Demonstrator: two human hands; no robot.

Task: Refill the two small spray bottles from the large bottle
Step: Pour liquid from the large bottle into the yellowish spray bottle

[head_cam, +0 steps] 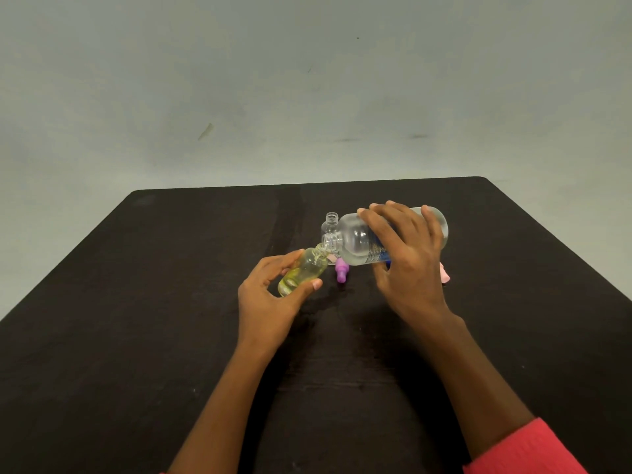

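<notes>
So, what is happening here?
A person is pouring. The right hand holds the large bottle tipped on its side, mouth at the mouth of a small bottle that the left hand holds tilted. It has yellowish liquid inside. The second small bottle stands open behind; a purple cap lies on the table.

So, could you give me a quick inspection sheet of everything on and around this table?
Surface: dark matte table.
Job's things: large clear plastic bottle with blue label, tipped nearly flat, its mouth at the mouth of the small clear bottle of yellowish liquid; second small clear bottle upright behind, uncapped; purple spray cap lying on the table.
Clutter: pink object, partly hidden behind the right hand.
Hands: left hand holds the tilted small bottle; right hand grips the large bottle.
Cables: nothing seen.
Surroundings: scuffed grey wall.
</notes>
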